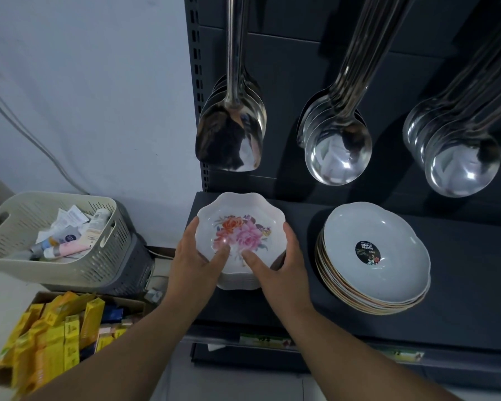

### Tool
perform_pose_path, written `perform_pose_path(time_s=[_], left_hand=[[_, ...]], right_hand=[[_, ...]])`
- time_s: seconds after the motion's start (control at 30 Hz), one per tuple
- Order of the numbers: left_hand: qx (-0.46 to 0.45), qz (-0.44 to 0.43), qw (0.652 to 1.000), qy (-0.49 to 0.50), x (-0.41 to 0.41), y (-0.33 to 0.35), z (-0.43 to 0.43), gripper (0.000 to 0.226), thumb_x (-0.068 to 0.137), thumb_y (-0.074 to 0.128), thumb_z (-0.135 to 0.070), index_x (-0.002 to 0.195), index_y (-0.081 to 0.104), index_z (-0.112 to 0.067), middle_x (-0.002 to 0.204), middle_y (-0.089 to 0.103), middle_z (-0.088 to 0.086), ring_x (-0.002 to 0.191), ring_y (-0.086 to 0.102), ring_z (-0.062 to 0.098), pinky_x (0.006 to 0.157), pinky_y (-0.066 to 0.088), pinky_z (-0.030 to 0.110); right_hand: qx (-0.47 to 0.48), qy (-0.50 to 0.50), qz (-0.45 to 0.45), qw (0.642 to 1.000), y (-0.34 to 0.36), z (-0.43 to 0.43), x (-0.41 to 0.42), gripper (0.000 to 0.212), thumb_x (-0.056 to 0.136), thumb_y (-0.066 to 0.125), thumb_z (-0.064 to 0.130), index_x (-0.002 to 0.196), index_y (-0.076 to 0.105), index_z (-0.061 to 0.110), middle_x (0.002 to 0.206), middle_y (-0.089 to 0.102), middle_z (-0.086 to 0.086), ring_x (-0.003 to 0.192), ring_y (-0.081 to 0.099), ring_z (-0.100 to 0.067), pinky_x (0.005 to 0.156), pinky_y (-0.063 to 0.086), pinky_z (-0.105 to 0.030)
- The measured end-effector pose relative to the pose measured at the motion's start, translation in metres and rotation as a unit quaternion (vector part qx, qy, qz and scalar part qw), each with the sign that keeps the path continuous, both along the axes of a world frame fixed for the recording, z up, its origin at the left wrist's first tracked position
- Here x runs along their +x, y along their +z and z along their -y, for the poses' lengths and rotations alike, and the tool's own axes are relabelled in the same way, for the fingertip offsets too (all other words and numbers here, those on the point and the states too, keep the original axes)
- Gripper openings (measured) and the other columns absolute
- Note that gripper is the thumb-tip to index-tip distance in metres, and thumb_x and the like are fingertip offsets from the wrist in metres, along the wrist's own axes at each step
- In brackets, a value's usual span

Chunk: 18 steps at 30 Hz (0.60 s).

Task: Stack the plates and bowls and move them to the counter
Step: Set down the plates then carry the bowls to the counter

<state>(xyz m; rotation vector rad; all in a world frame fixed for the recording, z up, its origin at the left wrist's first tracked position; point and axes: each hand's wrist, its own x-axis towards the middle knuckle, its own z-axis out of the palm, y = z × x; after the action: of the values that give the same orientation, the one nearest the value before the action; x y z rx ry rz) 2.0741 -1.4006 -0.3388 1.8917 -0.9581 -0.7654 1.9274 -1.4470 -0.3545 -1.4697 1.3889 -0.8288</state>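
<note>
A white scalloped bowl with a pink and orange flower print (240, 224) tops a small stack of like bowls on the dark shelf (460, 256). My left hand (194, 256) grips its left rim, thumb inside the bowl. My right hand (278, 261) grips the right rim the same way. To the right lies a stack of several grey plates (376, 256) with a round black label in the top one, untouched.
Steel spatulas (232, 134) and ladles (336, 149) hang above the shelf from the back panel. At left a beige slotted basket (93, 264) holds tubes and papers. A box of yellow packets (49, 337) sits below it.
</note>
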Motion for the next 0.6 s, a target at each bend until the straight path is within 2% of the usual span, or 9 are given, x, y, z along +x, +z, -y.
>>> perform_pose_path(time_s=[0.1, 0.2, 0.3, 0.37, 0.47, 0.53, 0.6], left_hand=[[0.016, 0.028, 0.999, -0.001, -0.002, 0.007, -0.005, 0.075, 0.078, 0.060, -0.057, 0.142, 0.026, -0.039, 0.134, 0.049, -0.002, 0.115, 0.053, 0.025, 0.092, 0.051, 0.047], [0.032, 0.044, 0.998, -0.016, -0.005, 0.016, -0.008, 0.077, 0.083, 0.064, -0.042, 0.147, 0.022, -0.031, 0.147, 0.036, -0.002, 0.126, 0.044, 0.020, 0.098, 0.042, 0.031], [0.059, 0.071, 0.994, -0.050, -0.010, 0.030, -0.013, 0.077, 0.087, 0.064, -0.032, 0.149, 0.018, -0.023, 0.151, 0.025, 0.000, 0.130, 0.037, 0.017, 0.090, 0.030, 0.022], [0.057, 0.095, 0.991, -0.068, -0.013, 0.043, -0.018, 0.076, 0.087, 0.063, -0.031, 0.148, 0.019, -0.022, 0.151, 0.024, 0.000, 0.132, 0.035, 0.018, 0.095, 0.033, 0.024], [0.056, 0.140, 0.984, -0.093, -0.016, 0.065, -0.023, 0.077, 0.086, 0.064, -0.033, 0.148, 0.020, -0.020, 0.151, 0.025, 0.001, 0.135, 0.033, 0.020, 0.105, 0.034, 0.032], [0.053, 0.146, 0.982, -0.102, -0.018, 0.079, -0.025, 0.076, 0.084, 0.064, -0.036, 0.147, 0.024, -0.021, 0.149, 0.030, 0.000, 0.132, 0.037, 0.020, 0.105, 0.035, 0.035], [0.033, 0.161, 0.980, -0.112, -0.021, 0.098, -0.027, 0.073, 0.079, 0.062, -0.045, 0.142, 0.032, -0.027, 0.144, 0.038, -0.001, 0.126, 0.044, 0.021, 0.102, 0.043, 0.040]], right_hand=[[0.003, -0.003, -0.008, 1.000, 0.009, -0.003, -0.005, 0.090, 0.072, 0.078, 0.051, 0.147, 0.028, 0.039, 0.146, 0.039, 0.013, 0.133, 0.038, -0.006, 0.106, 0.037, -0.027], [0.009, -0.003, -0.038, 0.999, 0.021, -0.006, -0.011, 0.080, 0.076, 0.076, 0.047, 0.144, 0.035, 0.036, 0.141, 0.046, 0.011, 0.128, 0.043, -0.007, 0.102, 0.039, -0.026], [0.000, 0.008, -0.078, 0.997, 0.041, -0.012, -0.017, 0.068, 0.082, 0.073, 0.038, 0.141, 0.040, 0.033, 0.128, 0.051, 0.011, 0.115, 0.048, -0.005, 0.090, 0.038, -0.021], [-0.010, 0.014, -0.102, 0.995, 0.057, -0.017, -0.021, 0.063, 0.084, 0.071, 0.038, 0.139, 0.042, 0.031, 0.120, 0.050, 0.013, 0.108, 0.046, -0.002, 0.085, 0.035, -0.018], [-0.025, 0.028, -0.161, 0.986, 0.080, -0.025, -0.027, 0.061, 0.082, 0.068, 0.046, 0.137, 0.047, 0.028, 0.131, 0.054, 0.012, 0.114, 0.050, -0.006, 0.089, 0.042, -0.024], [-0.034, 0.032, -0.189, 0.981, 0.097, -0.031, -0.034, 0.060, 0.082, 0.065, 0.051, 0.136, 0.049, 0.028, 0.134, 0.054, 0.008, 0.120, 0.052, -0.011, 0.096, 0.045, -0.030], [-0.048, 0.044, -0.209, 0.976, 0.120, -0.037, -0.041, 0.057, 0.085, 0.063, 0.052, 0.135, 0.048, 0.029, 0.135, 0.053, 0.008, 0.120, 0.051, -0.013, 0.096, 0.045, -0.030]])
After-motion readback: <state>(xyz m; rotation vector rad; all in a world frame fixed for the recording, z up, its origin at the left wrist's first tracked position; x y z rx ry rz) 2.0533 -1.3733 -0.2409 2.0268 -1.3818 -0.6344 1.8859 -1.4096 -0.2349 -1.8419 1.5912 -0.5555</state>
